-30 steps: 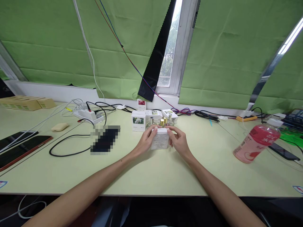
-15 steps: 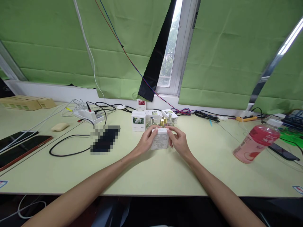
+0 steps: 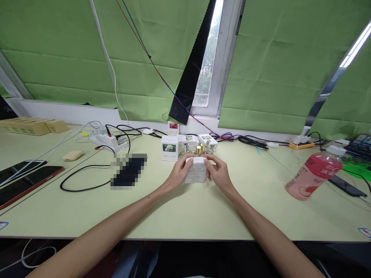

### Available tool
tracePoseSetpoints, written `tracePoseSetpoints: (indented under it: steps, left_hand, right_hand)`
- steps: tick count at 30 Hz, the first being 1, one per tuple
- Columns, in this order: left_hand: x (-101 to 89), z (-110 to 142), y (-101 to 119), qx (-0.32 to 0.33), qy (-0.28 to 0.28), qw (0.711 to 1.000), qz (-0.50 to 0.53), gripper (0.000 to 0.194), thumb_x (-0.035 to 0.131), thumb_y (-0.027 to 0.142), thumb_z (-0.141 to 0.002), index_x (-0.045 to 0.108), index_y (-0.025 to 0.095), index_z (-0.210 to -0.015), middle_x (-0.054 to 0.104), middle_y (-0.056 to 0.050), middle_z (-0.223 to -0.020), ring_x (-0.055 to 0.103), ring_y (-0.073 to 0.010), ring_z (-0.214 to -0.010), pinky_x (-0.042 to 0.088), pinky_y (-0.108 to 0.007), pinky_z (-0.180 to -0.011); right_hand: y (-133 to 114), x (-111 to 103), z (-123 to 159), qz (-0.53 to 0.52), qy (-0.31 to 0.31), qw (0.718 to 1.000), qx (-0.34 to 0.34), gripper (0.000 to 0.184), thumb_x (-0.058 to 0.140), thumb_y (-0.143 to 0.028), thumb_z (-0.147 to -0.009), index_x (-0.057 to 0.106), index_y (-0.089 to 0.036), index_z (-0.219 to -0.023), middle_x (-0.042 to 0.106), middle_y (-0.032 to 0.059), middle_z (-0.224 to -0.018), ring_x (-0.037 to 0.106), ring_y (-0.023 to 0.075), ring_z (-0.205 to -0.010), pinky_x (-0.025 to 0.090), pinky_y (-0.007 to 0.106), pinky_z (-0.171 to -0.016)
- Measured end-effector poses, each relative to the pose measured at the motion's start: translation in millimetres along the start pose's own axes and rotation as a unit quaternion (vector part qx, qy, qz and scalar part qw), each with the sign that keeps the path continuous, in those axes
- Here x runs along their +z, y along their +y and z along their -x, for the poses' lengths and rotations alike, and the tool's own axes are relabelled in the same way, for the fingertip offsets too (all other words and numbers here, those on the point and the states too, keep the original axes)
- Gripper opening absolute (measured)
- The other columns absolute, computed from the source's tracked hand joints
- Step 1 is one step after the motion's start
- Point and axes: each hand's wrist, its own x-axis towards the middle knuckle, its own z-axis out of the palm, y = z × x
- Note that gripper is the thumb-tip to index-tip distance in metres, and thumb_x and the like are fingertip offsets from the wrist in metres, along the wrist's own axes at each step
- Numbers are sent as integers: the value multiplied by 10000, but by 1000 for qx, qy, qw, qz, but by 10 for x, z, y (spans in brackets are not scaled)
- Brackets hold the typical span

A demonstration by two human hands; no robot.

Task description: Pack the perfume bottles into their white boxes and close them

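Observation:
Both of my hands grip a small white box [image 3: 196,172] that stands on the pale green table [image 3: 185,208]. My left hand [image 3: 177,173] wraps its left side with the fingers curled over the top edge. My right hand [image 3: 218,172] holds its right side the same way. Just behind the box stand small glass bottles with gold and silver caps [image 3: 199,149]. Further back are more white boxes with flower pictures [image 3: 169,149], and one small box with a red picture [image 3: 173,127] near the window sill.
A pink drink bottle [image 3: 314,172] leans at the right. Two phones [image 3: 26,181] lie at the left, with a black cable loop [image 3: 84,177], a power strip [image 3: 108,139] and a beige case [image 3: 73,155]. Tangled cables [image 3: 252,141] run along the back edge.

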Motion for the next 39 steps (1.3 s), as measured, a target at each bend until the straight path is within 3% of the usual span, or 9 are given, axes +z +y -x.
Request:
tracePoseSetpoints:
  steps: [6, 12, 22, 25, 29, 32, 35, 39]
  left_hand:
    - [4, 4, 6, -3, 2, 1000, -6, 392, 473, 544, -989, 631, 212, -1123, 677, -69, -1127, 618, -226, -989, 502, -307, -805]
    - [8, -5, 11, -1, 4, 1000, -19, 363, 460, 516, -990, 621, 214, -1114, 671, -67, -1128, 612, -231, -1003, 500, -316, -823]
    - [-1, -4, 5, 0, -3, 999, -47, 366, 401, 491, -1012, 614, 227, -1147, 674, -57, -1161, 615, -243, -1039, 490, -329, -866]
    - [-26, 5, 16, 6, -13, 998, -54, 380, 380, 484, -1022, 615, 224, -1170, 665, -65, -1203, 611, -253, -1077, 481, -349, -919]
    - [-56, 41, 15, 52, -34, 995, -81, 405, 388, 476, -1026, 617, 227, -1248, 630, -98, -1270, 581, -275, -1183, 443, -401, -1047]
    - [-42, 80, -4, 118, -64, 984, -114, 406, 490, 463, -995, 615, 244, -1312, 562, -122, -1323, 533, -296, -1274, 432, -442, -1102]
    - [-6, 109, -32, 135, -80, 977, -146, 469, 668, 440, -898, 616, 272, -1332, 456, -133, -1414, 537, -315, -1261, 528, -443, -1010]
    - [8, 113, -65, 119, -70, 982, -126, 489, 717, 415, -871, 612, 300, -1334, 347, -129, -1513, 606, -256, -1120, 617, -364, -806]
  right_hand:
    - [-10, 1, 0, 4, 3, 1000, -1, 384, 708, -542, -861, 722, -196, -1029, 671, 21, -825, 511, 89, -410, 413, 243, -336]
    - [-33, 11, 9, 1, -8, 1000, 9, 382, 698, -538, -871, 718, -201, -1052, 608, -18, -671, 482, 102, -365, 374, 249, -306]
    - [-18, 15, 6, 3, -9, 1000, 12, 365, 681, -527, -878, 715, -217, -1067, 603, -36, -608, 481, 119, -334, 396, 269, -308]
    - [4, 17, 10, 2, -3, 1000, 3, 340, 672, -514, -889, 700, -216, -1049, 655, -12, -708, 492, 108, -348, 395, 267, -312]
    - [41, 7, -3, 1, 24, 1000, -6, 345, 671, -508, -893, 673, -219, -1081, 712, 66, -1073, 538, 88, -403, 429, 268, -338]
    - [78, -8, -28, -3, 37, 999, -9, 353, 659, -515, -904, 670, -211, -1081, 705, 67, -1049, 582, 105, -478, 491, 274, -414]
    - [115, -21, -51, -3, 32, 999, -21, 360, 647, -529, -914, 679, -203, -1063, 699, 42, -898, 604, 135, -557, 533, 287, -510]
    - [123, -28, -61, 4, 5, 1000, -25, 435, 596, -591, -932, 693, -205, -1107, 729, 57, -897, 650, 178, -680, 574, 327, -654]
